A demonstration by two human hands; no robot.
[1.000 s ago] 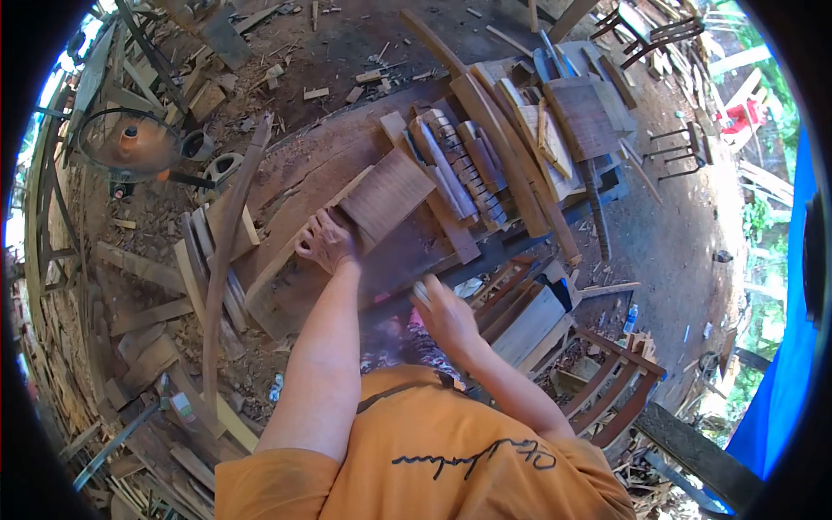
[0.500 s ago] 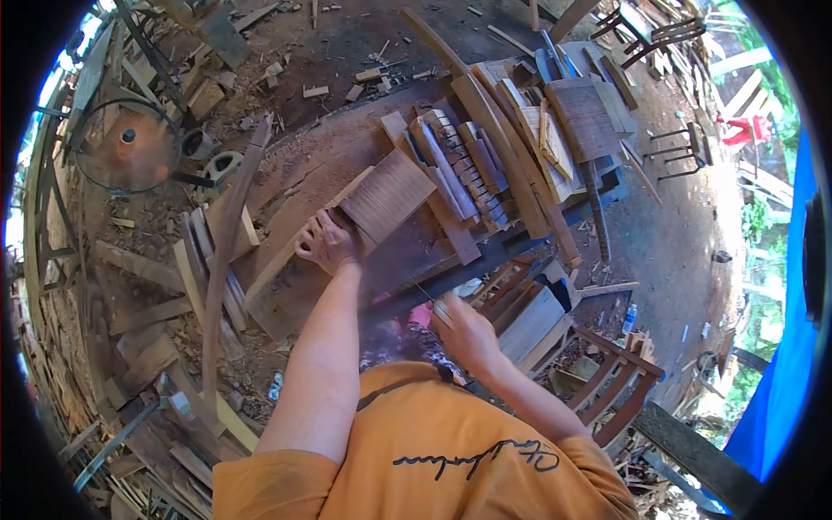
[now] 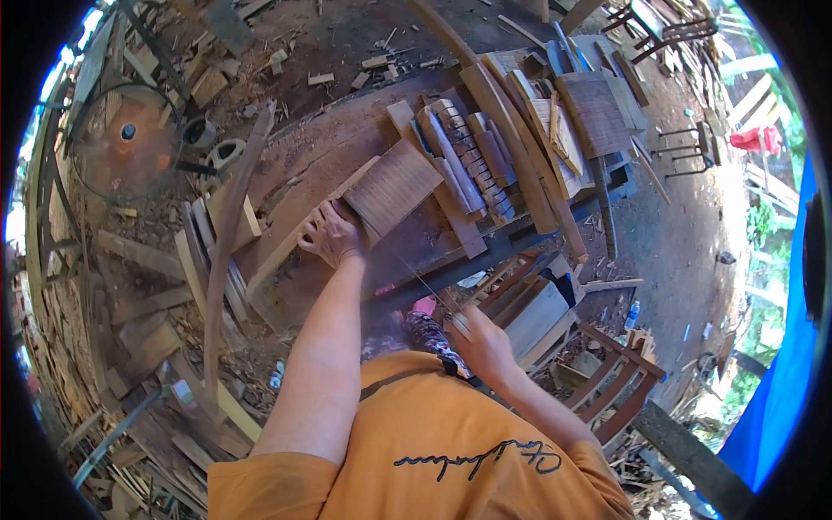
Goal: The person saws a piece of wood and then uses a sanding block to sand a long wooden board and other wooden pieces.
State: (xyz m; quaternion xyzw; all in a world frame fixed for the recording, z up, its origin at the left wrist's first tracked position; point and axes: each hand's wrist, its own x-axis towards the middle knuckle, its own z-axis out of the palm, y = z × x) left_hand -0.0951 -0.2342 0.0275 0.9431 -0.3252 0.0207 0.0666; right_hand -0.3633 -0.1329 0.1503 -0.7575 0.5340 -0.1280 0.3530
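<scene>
My left hand (image 3: 334,236) bears down on a wooden board with curled fingers, right beside a brown wooden block (image 3: 393,192) with a ribbed-looking top. My right hand (image 3: 483,341), near my waist at the bench edge, is closed round the pale handle of a handsaw (image 3: 422,282). Its thin blade shows almost edge-on and runs up and left toward the wood by my left hand. The far end of the blade is blurred. A long wooden strip (image 3: 286,251) slants down and left from under my left hand.
Across the workbench (image 3: 325,143) lie stacked wood pieces (image 3: 472,160), long curved planks (image 3: 511,143) and a dark flat panel (image 3: 594,113). A slatted wooden frame (image 3: 620,373) stands at the lower right. A round wire-guarded fan (image 3: 128,143) is at the upper left, with wood scraps around it.
My right hand has drawn back down and to the right with the handsaw, so more of the blade shows. My left hand stays at the wood; the view has shifted slightly.
</scene>
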